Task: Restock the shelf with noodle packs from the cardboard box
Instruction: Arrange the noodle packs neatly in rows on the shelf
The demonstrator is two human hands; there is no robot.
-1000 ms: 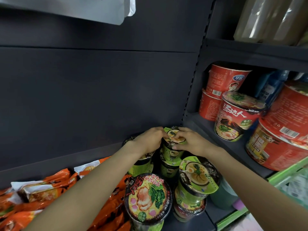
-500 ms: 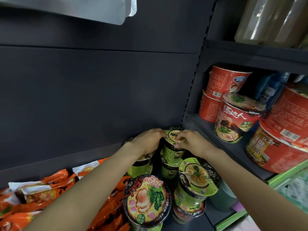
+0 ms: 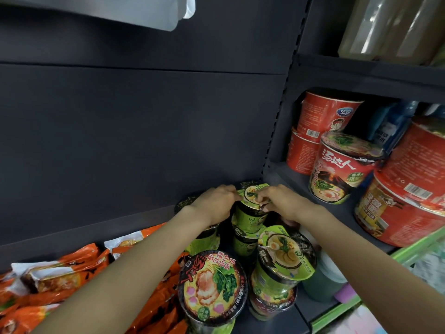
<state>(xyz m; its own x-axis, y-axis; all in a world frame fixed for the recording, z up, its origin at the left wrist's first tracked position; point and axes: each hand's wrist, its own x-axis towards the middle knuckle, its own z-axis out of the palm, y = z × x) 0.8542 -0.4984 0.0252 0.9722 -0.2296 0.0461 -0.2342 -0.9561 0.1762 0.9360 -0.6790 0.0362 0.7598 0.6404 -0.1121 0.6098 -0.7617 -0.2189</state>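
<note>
Both bare forearms reaching forward and converging at centre. Left hand [image 3: 218, 203] knuckles-up, fingers curled downward and inward. Right hand [image 3: 279, 201] opposite, fingers bent, tips apparently pinching. Fingertips of the two hands close together, possibly touching.

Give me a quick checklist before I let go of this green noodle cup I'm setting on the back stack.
1. Both hands on the top green cup: ok; left hand and right hand grip its lid rim.
2. Cup sits level: cannot tell; lid looks slightly tilted.
3. Green cup beneath lined up: cannot tell, partly hidden.
4. Front green cup clear of arms: ok.
5. Cardboard box within reach: cannot tell, not in view.
</note>
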